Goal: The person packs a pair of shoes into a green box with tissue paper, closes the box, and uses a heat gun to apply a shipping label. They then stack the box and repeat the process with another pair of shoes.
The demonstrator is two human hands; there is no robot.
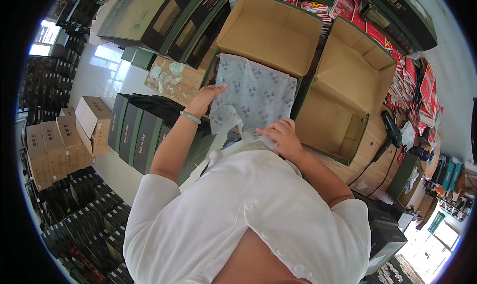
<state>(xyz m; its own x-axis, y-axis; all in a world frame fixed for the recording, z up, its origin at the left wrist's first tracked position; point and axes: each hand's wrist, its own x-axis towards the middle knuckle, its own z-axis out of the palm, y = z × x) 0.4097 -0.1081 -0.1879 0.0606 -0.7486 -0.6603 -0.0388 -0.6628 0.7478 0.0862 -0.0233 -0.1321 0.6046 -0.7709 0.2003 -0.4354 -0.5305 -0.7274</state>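
Honestly, that tissue paper (261, 88) looks light and tearable, so hold its edges, where left hand (204, 99) and right hand (283, 136) seem to pinch it.

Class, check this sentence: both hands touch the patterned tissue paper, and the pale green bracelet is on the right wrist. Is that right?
Wrong side: the head view shows the pale green bracelet on the left wrist. The left hand and right hand do touch the patterned tissue paper.
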